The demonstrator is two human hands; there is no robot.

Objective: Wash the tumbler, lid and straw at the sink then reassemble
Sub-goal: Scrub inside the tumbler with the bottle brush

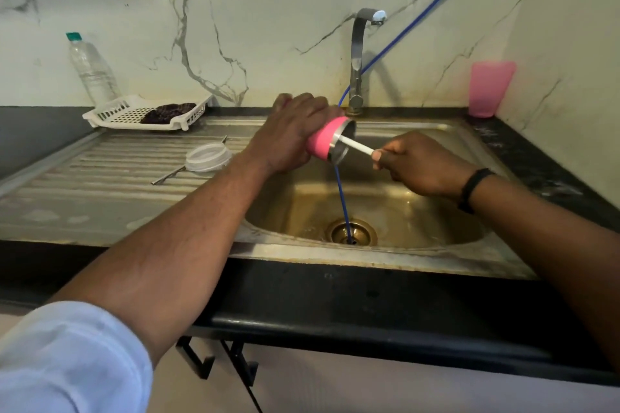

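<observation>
Clear bottle [91,68] with green cap standing by the marble wall, white basket [147,112] beside it holding a dark scrubber [167,113], pink cup [490,88] in the right corner, blue hose [343,198] dropping into the drain [351,232], tap [360,57] behind the basin

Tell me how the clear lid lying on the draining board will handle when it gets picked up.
The lid looks like thin clear plastic, so probably light and fairly stiff. It lies flat on the ribbed draining board, so it is unlikely to roll. It rests across the metal straw, so lifting it may nudge that.
</observation>
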